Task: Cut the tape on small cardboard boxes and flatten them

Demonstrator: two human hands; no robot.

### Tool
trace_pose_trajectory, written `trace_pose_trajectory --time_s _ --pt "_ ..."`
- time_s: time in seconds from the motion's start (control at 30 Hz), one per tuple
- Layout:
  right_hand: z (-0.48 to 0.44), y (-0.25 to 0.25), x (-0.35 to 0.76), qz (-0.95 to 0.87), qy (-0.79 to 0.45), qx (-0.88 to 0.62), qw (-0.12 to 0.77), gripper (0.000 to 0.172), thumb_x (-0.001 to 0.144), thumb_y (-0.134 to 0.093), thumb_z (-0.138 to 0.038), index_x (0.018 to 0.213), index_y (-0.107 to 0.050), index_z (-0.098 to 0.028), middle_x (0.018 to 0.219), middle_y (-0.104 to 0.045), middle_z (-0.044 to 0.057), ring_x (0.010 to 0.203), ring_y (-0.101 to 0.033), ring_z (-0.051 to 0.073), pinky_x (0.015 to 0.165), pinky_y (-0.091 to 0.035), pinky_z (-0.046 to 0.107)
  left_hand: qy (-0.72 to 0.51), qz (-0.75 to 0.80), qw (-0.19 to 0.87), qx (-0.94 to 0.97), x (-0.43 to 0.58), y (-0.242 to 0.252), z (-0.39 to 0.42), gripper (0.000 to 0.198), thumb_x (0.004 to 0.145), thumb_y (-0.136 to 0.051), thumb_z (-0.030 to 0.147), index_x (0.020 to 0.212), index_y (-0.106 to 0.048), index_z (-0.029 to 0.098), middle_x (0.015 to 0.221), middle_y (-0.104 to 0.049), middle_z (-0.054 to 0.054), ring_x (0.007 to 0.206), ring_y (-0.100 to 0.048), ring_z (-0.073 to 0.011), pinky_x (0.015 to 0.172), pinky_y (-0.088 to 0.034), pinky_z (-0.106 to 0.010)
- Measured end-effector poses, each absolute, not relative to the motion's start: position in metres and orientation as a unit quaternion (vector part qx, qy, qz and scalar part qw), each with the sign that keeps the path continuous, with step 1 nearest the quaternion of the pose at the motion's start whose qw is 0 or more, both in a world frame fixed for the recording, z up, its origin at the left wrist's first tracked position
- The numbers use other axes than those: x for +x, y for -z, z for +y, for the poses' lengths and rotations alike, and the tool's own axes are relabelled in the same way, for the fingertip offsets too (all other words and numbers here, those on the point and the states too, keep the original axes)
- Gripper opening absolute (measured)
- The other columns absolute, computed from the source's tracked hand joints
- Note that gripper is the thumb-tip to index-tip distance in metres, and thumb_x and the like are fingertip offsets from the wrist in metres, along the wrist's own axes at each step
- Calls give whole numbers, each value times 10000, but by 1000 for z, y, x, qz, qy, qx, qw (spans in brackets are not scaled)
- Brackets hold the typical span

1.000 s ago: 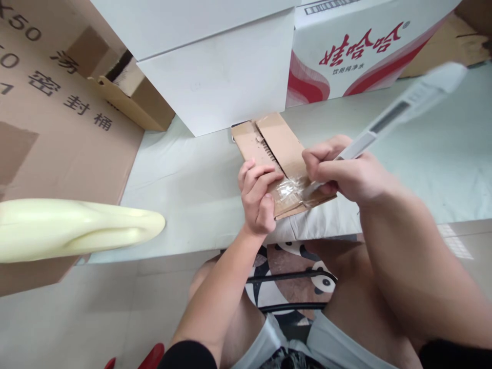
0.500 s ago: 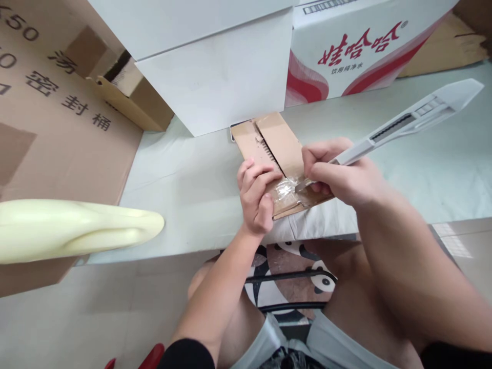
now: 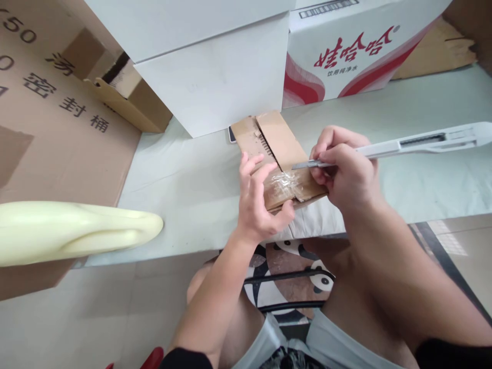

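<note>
Head view: carton [image 3: 279, 136] sits on the worktop [image 3: 184, 189] near the front edge, straight ahead of the person, likely so both hands reach it without stretching. Left hand [image 3: 255, 207] spans its near-left corner, fingers spread over the left side, thumb at the near edge. That grip is loose, not clenched; reads as bracing the carton against sliding or turning, with the fingers off to one side of the blade [image 3: 302, 165]. Right hand [image 3: 351, 179] has its grip pinched on the cutter [image 3: 415, 143], pen-style, close to the front end, long body sticking out behind it to the right. Choking up like that probably buys tip control. Blade points left, tip by the end of the seam [image 3: 268, 147], just past the tape [image 3: 284, 184]; can't tell if it touches. Big stuff stands along the back and left, which seems to leave the front strip for handwork. Counts: 1 carton, 1 cutter, 1 visible tape patch, 2 hands, both the person's own. Around them: 1 printed box [image 3: 338, 66], 1 big box [image 3: 77, 154] and 1 small box [image 3: 149, 105] at left, 1 brown card [image 3: 434, 51] at right rear. White box [image 3: 230, 77]: one lidded or two stacked, unclear. Also 1 thin thing [image 3: 231, 135] half hidden behind the carton, and 1 yellow thing [image 3: 96, 230] from the left, cropped, can't ID.
</note>
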State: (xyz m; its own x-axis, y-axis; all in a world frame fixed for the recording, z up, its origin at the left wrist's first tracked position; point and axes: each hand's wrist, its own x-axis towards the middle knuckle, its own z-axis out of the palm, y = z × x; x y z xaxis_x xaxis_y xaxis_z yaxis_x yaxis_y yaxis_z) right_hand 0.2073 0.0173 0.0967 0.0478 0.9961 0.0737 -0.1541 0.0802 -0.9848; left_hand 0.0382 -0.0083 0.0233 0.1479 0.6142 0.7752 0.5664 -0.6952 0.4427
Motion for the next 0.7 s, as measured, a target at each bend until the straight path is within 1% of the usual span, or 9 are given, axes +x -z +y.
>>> trace_pose_trajectory --time_s 0.07,0.13,0.23,0.33,0.43,0.53,0.7 --pt "17 -96 207 -474 -503 -438 574 69 621 -547 -217 554 -537 -231 427 -488 -35 357 -387 91 368 -213 252 -547 375 -31 748 38 -23 -6 520 871 -651 444 1305 -495 204 1263 -570 -134 1248 -610 -308 1221 -397 -664" --pt "16 -94 206 -479 -501 -424 583 77 638 -553 -205 564 -546 -228 432 -505 -37 353 -400 90 355 -218 253 -565 376 -66 732 38 -21 -4 474 888 -663 472 1251 -513 208 1215 -590 -114 1189 -640 -288 1166 -476 -650" --pt "14 -93 205 -499 -494 -410 583 75 649 -543 -200 581 -546 -231 434 -497 -44 358 -414 94 355 -243 252 -583 379 -92 713 38 -16 -2 412 924 -648 513 1182 -529 214 1151 -589 -85 1129 -663 -263 1109 -539 -634" --pt "12 -95 203 -553 -456 -419 557 81 642 -507 -185 582 -520 -237 462 -491 -38 396 -413 97 398 -290 263 -595 381 -95 701 40 -12 -1 332 951 -622 494 1118 -547 217 1080 -572 -58 1049 -668 -226 1114 -544 -616" --pt "11 -97 203 -611 -399 -436 526 94 632 -493 -175 563 -476 -236 510 -488 -19 479 -416 109 468 -325 279 -602 379 -88 697 43 -10 0 266 965 -595 456 1090 -551 226 1032 -564 -41 984 -660 -206 1132 -526 -622" --pt "11 -97 205 -646 -376 -436 501 103 643 -495 -171 571 -454 -233 545 -481 -8 539 -416 123 510 -338 291 -606 375 -84 696 45 -9 1 257 964 -592 454 1080 -548 228 1010 -560 -34 969 -655 -204 1137 -519 -632" --pt "11 -94 206 -676 -366 -436 468 110 671 -500 -166 596 -449 -230 563 -472 -9 557 -404 127 529 -337 297 -607 377 -84 695 45 -9 1 255 969 -581 463 1066 -546 230 995 -554 -27 955 -651 -200 1139 -519 -629"
